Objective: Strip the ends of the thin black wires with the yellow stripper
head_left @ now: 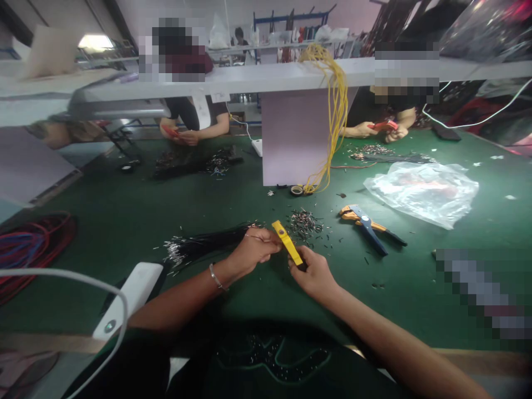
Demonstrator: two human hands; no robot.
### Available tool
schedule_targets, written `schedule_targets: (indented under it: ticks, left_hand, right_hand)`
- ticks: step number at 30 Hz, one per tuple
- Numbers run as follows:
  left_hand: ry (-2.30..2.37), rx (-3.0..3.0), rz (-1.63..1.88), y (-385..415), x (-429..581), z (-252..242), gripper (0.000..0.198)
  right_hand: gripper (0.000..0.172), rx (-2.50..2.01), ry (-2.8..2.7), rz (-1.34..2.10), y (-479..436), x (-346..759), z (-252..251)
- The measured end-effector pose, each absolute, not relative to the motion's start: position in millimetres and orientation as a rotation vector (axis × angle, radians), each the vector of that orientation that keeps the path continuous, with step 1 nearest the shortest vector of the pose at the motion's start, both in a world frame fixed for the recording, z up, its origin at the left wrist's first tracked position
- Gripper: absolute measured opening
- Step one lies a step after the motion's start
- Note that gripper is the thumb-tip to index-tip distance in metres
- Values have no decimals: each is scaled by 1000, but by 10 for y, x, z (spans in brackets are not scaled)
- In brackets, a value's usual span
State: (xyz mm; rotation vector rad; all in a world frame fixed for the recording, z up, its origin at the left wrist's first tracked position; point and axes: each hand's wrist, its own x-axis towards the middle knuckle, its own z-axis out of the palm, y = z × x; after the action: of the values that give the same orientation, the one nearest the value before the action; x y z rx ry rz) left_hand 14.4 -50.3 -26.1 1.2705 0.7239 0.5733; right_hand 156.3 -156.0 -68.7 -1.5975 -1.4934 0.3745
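Note:
My right hand (315, 272) is closed around the handle of a yellow wire stripper (287, 243), its head tilted up and to the left. Close against the tool's left side, my left hand (256, 250) is pinched shut; whatever lies between its fingertips is too small to make out. A bundle of thin black wires (208, 244) with bare shiny ends lies on the green table, running in behind the left hand. Just beyond the yellow tool is a pile of short black clippings (305, 224).
Right of the pile rests an orange-and-blue wire stripper (366, 226). Behind it lies a clear plastic bag (424, 191). Yellow wires (337, 111) hang from the shelf (241, 77) to a tape roll (296, 190). A white power strip (131, 296) sits by my left forearm. Two people work opposite.

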Motion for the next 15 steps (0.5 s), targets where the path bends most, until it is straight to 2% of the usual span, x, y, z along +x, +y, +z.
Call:
schedule_targets:
  ticks: [4,6,11,15]
  left_hand:
    - [740,1189,562,-456,170,-283,16]
    - [759,1146,575,-440,179,-278,17]
    - [772,1100,578,-442,170,-229,19]
    - [774,1113,579,-464,155,-190,22]
  right_hand:
    - [11,-1491,-1088,991,-1523,1461,-609]
    - [15,-1395,-929,1185,-1481,1454,-607]
    - [16,-1301,-702,1104,-1374,1615,-655]
    - [16,-1295,-729,1051,-1349,1709,-701]
